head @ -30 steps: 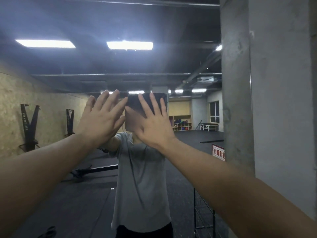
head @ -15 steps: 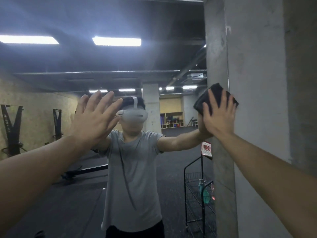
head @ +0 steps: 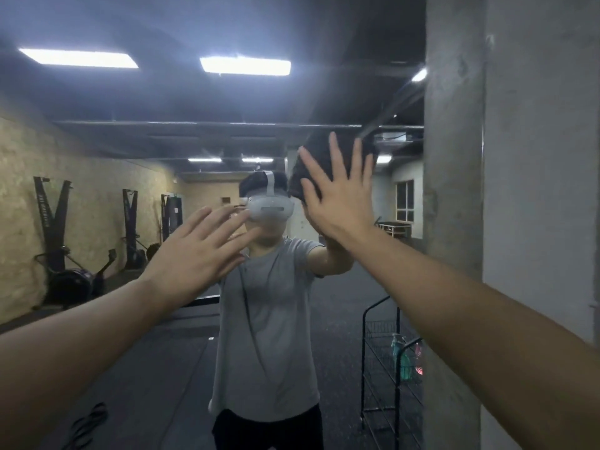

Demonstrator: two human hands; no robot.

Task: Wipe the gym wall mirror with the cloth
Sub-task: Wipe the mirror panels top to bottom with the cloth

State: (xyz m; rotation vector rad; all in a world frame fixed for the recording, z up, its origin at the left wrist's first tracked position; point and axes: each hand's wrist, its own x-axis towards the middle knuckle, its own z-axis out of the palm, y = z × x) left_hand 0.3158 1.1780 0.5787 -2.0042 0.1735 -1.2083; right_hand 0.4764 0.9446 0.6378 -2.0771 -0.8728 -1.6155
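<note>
The wall mirror [head: 136, 336] fills the left and middle of the view and reflects the gym and a person in a grey shirt. My right hand [head: 341, 196] presses a dark cloth [head: 303, 177] flat against the glass at head height, fingers spread over it. My left hand [head: 201, 251] is raised in front of the mirror at lower left of the cloth, fingers spread and blurred, with nothing in it. Whether its palm touches the glass I cannot tell.
A grey concrete pillar [head: 532, 157] bounds the mirror on the right. The reflection shows a black wire cart [head: 386, 362] with a green spray bottle [head: 401, 358], rowing machines [head: 65, 274] along a board wall, and ceiling lights.
My right hand has slid the cloth left from the mirror's edge by the pillar back toward the middle and a little up. My left hand has dropped lower and shifted right.
</note>
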